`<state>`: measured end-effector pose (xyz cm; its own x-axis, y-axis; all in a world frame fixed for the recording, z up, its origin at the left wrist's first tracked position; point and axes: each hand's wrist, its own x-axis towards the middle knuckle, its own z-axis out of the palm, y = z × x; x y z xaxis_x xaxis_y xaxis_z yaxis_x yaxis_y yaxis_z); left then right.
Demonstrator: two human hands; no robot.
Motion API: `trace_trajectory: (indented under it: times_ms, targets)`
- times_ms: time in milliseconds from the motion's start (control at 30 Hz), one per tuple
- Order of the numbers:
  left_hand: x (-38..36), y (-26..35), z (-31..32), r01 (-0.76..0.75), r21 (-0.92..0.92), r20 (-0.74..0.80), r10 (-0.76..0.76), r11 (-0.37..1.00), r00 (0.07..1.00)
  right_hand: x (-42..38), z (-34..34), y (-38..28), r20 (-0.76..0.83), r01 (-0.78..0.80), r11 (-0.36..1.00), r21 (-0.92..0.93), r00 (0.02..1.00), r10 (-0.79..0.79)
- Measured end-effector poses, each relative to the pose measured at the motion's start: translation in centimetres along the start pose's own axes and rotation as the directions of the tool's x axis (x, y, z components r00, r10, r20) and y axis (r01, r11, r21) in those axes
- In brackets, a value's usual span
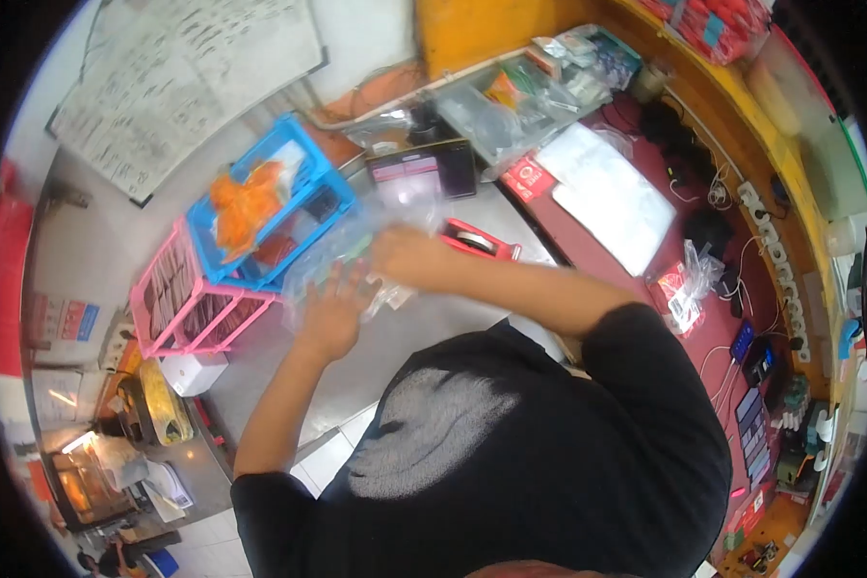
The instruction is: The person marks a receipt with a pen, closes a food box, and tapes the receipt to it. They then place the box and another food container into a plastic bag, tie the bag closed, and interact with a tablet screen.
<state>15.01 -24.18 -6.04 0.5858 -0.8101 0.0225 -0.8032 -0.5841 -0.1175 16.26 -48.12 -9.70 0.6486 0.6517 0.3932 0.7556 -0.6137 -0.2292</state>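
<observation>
On the grey counter lies a clear plastic bag, crinkled, with something greenish showing through it. My left hand rests on the bag, its fingers spread. Just beyond and to the right, my right hand is over the plastic too. It is smeared by motion, and its fingers are hidden. A red tape dispenser stands close to the right wrist. Behind the hands, a device with a lit screen leans at the back of the counter.
Left of the hands stand a blue basket with orange plastic bags and a pink basket of dark flat items. A grey tray of packets sits at the back. White sheets and cables lie on the red counter.
</observation>
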Motion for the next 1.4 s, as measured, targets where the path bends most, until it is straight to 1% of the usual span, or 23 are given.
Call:
trace_trajectory:
  times_ms: [33,100,133,167,200,267,300,400,433,467,533,567,600,633,667,700,733,800,900,1000,1133,1333,1400]
  targets:
    - [0.3,-1.2,2.1,-0.013,-0.032,-0.034,0.012,0.999,0.999,-1.2,2.1,4.7,0.107,-0.148,0.988,-0.055,0.982,0.153]
    - [1.9,-1.7,2.8,-0.004,-0.059,0.084,0.009,0.998,0.996,-2.9,1.4,8.5,0.084,-0.221,0.94,-0.261,0.965,0.25]
    - [2.7,-1.4,2.6,0.015,-0.055,0.24,-0.001,0.998,0.971,-4.0,-0.7,8.4,-0.027,-0.178,0.901,-0.396,0.983,0.183]
    - [3.4,-0.9,2.4,0.034,-0.052,0.391,-0.011,0.998,0.92,-4.4,-3.7,8.8,0.015,-0.229,0.896,-0.381,0.967,0.254]
    - [4.3,1.5,1.2,-0.058,-0.039,0.405,0.069,0.998,0.912,-4.8,-6.7,9.2,0.056,-0.281,0.885,-0.372,0.945,0.323]
    - [6.5,7.2,-2.9,-0.253,-0.033,0.444,0.241,0.967,0.863,-5.1,-12.5,12.0,0.49,-0.606,0.786,-0.119,0.653,0.578]
    - [7.4,7.2,-3.9,-0.153,-0.121,0.412,0.19,0.981,0.891,-5.0,-11.6,15.3,0.507,-0.553,0.775,-0.307,0.594,0.625]
    - [8.4,3.3,-3.2,0.192,-0.288,0.369,-0.076,0.938,0.926,-8.0,-10.8,15.1,0.782,-0.594,0.804,0.014,0.508,0.362]
    - [7.6,0.7,-0.4,0.314,-0.276,0.373,-0.2,0.908,0.906,-10.1,-10.9,12.7,0.627,-0.347,0.901,0.262,0.77,0.115]
    - [7.2,-0.3,1.9,0.468,-0.323,0.394,-0.333,0.823,0.857,-11.8,-11.4,10.5,0.375,-0.03,0.899,0.438,0.914,-0.152]
    - [6.0,-0.8,5.5,0.717,-0.387,0.454,-0.557,0.579,0.695,-11.9,-11.7,9.6,0.465,-0.071,0.85,0.523,0.859,-0.214]
    - [5.9,0.2,6.5,0.675,-0.325,0.417,-0.541,0.662,0.731,-12.0,-11.6,9.8,0.503,-0.095,0.823,0.559,0.828,-0.246]
    - [6.3,1.9,7.3,0.622,-0.257,0.38,-0.515,0.739,0.768,-13.2,-7.3,12.5,0.205,-0.025,0.833,0.552,0.973,-0.107]
    - [6.8,3.7,7.5,0.561,-0.186,0.348,-0.48,0.807,0.805,-14.4,-3.2,16.3,-0.122,0.03,0.852,0.523,0.992,0.04]
    - [7.6,5.6,7.1,0.511,-0.149,0.344,-0.44,0.846,0.829,-14.0,-6.3,19.2,0.074,-0.257,0.895,0.364,0.966,0.247]
    - [8.4,7.4,6.5,0.46,-0.112,0.342,-0.401,0.881,0.85,-15.6,-4.8,22.2,-0.33,-0.297,0.92,0.256,0.868,0.372]
    - [8.7,8.7,6.2,0.433,-0.112,0.351,-0.372,0.895,0.86,-17.6,-3.3,25.4,-0.471,-0.423,0.902,0.09,0.779,0.413]
    - [9.3,10.2,5.7,0.374,-0.118,0.36,-0.311,0.92,0.879,-19.7,-3.1,28.8,-0.436,-0.703,0.71,0.038,0.628,0.645]
    - [9.7,11.0,5.0,0.422,-0.202,0.403,-0.318,0.883,0.858,-21.0,-1.9,30.8,-0.43,-0.807,0.584,0.089,0.497,0.753]
    - [10.2,11.0,4.4,0.421,-0.232,0.359,-0.325,0.877,0.875,-21.4,0.4,31.8,-0.444,-0.803,0.588,0.101,0.492,0.749]
    - [11.1,11.2,3.5,0.478,-0.287,0.351,-0.373,0.83,0.859,-20.3,2.6,29.3,-0.437,-0.819,0.362,0.446,0.154,0.886]
    - [12.6,12.0,3.4,0.456,-0.355,0.333,-0.345,0.816,0.878,-18.2,3.4,28.6,0.027,-0.947,0.129,0.293,0.143,0.989]
    - [12.9,12.2,3.0,0.451,-0.362,0.329,-0.341,0.816,0.881,-18.8,4.9,29.5,-0.071,-0.939,0.224,0.262,0.213,0.975]
